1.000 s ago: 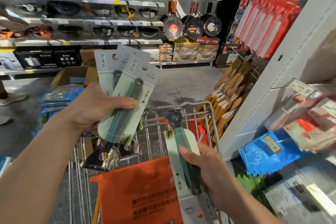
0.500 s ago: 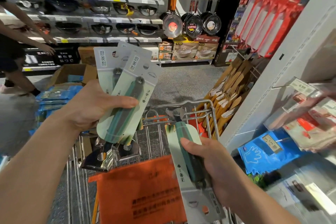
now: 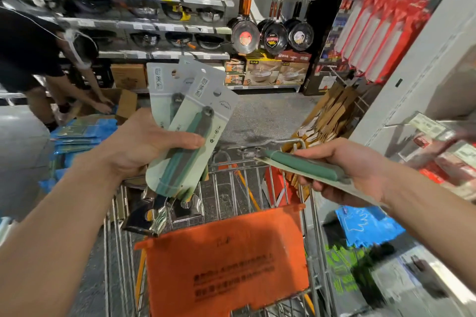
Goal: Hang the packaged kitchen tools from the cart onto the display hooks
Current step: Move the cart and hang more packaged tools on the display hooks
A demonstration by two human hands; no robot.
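The right hand [image 3: 358, 175] grips one pack [image 3: 301, 165] by its lower end. The card is turned flat and its hole end points over the far rim of the cart [image 3: 283, 140], probably ready to swing to the hook [image 3: 398, 124] on the right. The left hand [image 3: 144, 144] clamps spare packs [image 3: 190, 121] upright above the cart with its thumb across them, likely stock for later hangs.

Two pale green backing cards [image 3: 206, 100] each carry three vertical characters, 厨美利, near the top. A third card [image 3: 296, 175] lies edge-on, so its print is hidden. The orange cart flap [image 3: 226, 260] bears two dark lines of Chinese print, too blurred to read. The labels on the cookware boxes [image 3: 262, 73] are too small to read.
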